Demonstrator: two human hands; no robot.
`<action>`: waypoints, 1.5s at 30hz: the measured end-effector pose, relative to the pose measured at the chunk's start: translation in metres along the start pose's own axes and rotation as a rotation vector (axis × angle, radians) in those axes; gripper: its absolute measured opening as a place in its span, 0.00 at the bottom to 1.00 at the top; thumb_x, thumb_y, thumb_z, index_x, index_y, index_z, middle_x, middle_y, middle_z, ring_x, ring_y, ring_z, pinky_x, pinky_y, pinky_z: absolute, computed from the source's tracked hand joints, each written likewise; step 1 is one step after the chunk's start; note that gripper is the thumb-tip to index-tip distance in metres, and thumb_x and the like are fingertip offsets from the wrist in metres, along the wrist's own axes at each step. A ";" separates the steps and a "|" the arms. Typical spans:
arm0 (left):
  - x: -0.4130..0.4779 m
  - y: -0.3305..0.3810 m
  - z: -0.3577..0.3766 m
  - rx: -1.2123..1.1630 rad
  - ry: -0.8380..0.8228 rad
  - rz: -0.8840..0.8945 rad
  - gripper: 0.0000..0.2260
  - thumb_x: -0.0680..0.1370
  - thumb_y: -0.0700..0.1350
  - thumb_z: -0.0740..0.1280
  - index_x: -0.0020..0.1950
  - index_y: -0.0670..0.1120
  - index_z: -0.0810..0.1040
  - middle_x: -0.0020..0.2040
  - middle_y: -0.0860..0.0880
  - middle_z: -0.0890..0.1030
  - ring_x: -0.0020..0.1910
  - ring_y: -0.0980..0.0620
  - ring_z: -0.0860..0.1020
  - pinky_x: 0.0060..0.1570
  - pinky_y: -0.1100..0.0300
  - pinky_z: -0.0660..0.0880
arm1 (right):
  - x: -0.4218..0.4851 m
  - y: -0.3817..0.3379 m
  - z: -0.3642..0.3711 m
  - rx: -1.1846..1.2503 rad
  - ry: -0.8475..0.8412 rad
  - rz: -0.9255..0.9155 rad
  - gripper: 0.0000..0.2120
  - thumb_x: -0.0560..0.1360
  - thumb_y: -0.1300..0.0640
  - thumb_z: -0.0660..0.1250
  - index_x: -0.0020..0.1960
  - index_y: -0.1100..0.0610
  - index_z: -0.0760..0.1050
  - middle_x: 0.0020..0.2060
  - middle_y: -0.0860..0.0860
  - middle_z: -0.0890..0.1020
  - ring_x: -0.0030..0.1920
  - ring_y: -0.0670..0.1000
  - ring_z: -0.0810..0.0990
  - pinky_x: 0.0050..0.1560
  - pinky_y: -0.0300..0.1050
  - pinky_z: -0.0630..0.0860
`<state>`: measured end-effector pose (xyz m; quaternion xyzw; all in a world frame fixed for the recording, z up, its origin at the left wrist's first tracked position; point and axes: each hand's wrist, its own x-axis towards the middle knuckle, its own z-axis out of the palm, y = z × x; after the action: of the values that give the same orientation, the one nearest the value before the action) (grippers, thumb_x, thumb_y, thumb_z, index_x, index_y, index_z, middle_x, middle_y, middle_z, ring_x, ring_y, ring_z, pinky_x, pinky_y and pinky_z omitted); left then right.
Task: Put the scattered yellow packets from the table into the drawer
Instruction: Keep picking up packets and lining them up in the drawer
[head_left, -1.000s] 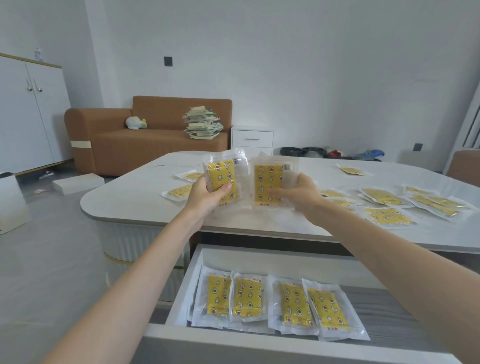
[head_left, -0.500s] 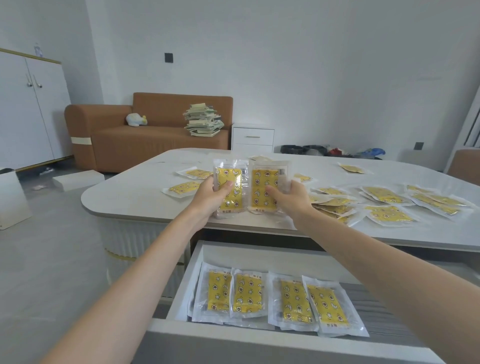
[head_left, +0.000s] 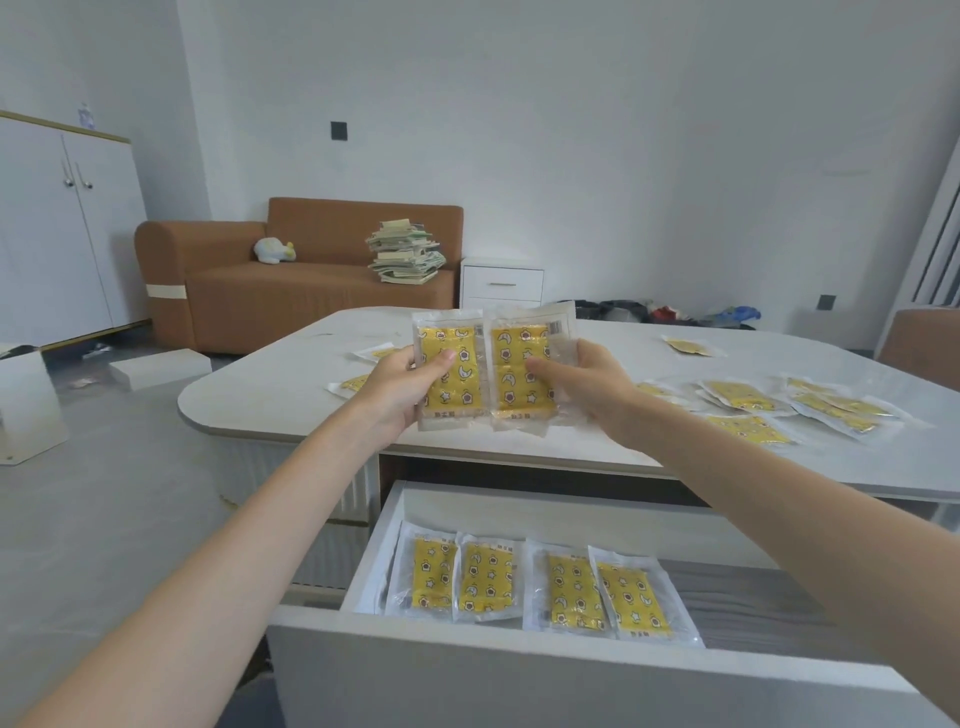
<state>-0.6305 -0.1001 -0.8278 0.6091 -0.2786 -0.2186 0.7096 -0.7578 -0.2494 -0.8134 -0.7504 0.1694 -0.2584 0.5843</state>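
Our left hand is pinching one yellow packet, thumb on its front; our right hand is pinching a second packet beside it, both upright above the near edge of the table. Four packets are lying in a row in the open drawer below.

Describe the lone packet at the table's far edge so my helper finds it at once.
Start at the white table. Beyond the heap of yellow packets on its right side, a lone packet lies near the far edge. Unlike those, it lies alone, touching no other.
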 end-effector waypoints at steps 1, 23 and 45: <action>-0.006 0.002 -0.002 0.027 -0.022 -0.010 0.07 0.79 0.43 0.63 0.54 0.44 0.77 0.49 0.48 0.82 0.46 0.52 0.81 0.39 0.61 0.81 | -0.005 -0.001 -0.002 -0.015 -0.026 0.009 0.03 0.76 0.58 0.67 0.48 0.53 0.74 0.47 0.49 0.83 0.47 0.48 0.83 0.48 0.42 0.79; -0.050 -0.057 -0.020 0.443 -0.377 -0.645 0.08 0.80 0.39 0.60 0.49 0.38 0.78 0.41 0.44 0.85 0.39 0.50 0.84 0.47 0.54 0.80 | -0.054 0.070 -0.016 -0.312 -0.388 0.695 0.13 0.77 0.56 0.67 0.59 0.60 0.75 0.55 0.54 0.82 0.55 0.53 0.81 0.63 0.49 0.74; -0.002 -0.099 -0.010 0.860 -0.124 -0.611 0.15 0.79 0.41 0.64 0.34 0.44 0.65 0.26 0.49 0.67 0.16 0.57 0.66 0.15 0.72 0.59 | -0.016 0.146 0.056 -0.648 -0.245 0.471 0.09 0.76 0.55 0.64 0.44 0.60 0.69 0.33 0.52 0.73 0.30 0.48 0.69 0.27 0.37 0.64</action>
<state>-0.6230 -0.1073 -0.9271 0.8843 -0.1947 -0.3170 0.2820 -0.7309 -0.2338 -0.9680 -0.8615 0.3380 0.0400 0.3769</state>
